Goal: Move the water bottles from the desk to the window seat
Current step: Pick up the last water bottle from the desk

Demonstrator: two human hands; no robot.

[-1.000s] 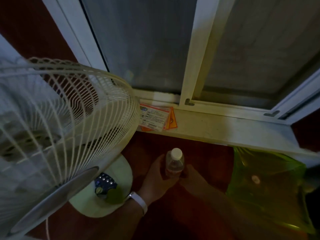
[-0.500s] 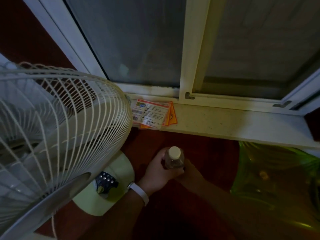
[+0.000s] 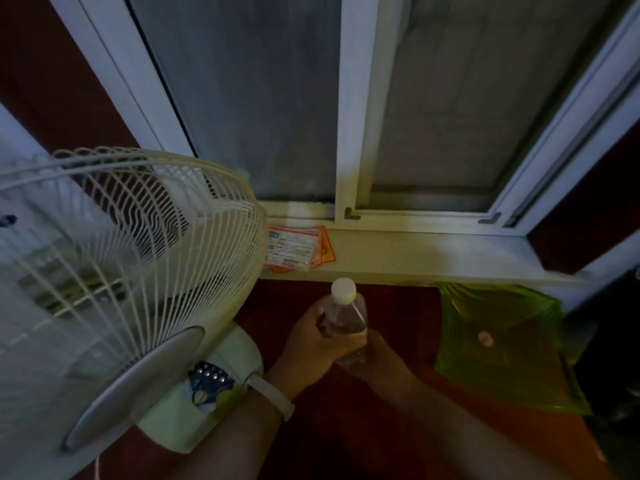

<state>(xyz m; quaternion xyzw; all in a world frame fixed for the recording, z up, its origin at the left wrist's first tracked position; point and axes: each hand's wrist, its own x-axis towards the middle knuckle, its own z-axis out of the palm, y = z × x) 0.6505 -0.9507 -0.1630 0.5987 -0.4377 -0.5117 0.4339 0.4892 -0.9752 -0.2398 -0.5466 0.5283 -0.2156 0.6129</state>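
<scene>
Head view, dim light. We log one water bottle (image 3: 346, 315), clear with a white cap (image 3: 343, 291), held between both hands in front of the body. It is below and short of the window seat (image 3: 433, 258), not touching it, and is tipped so the cap points up toward the ledge.

The left hand (image 3: 311, 344) grips the bottle's side, with its thumb curled over the shoulder below the cap. A pale wristband (image 3: 273, 396) sits on that wrist. The right hand (image 3: 379, 355) closes round the bottle's lower end. We cannot make out its separate fingers in the shadow.

Beyond the hands, the window seat runs pale and flat under a white window frame (image 3: 349, 133). Some orange and white leaflets (image 3: 298, 249) lie on the ledge, beyond the left hand.

To the left of the left hand stands a white fan (image 3: 131, 258), its cage close by. The fan base (image 3: 211, 382) with its button panel is just beside the left wrist. To the right of the right hand, a green plastic sheet (image 3: 502, 341) lies under the ledge.
</scene>
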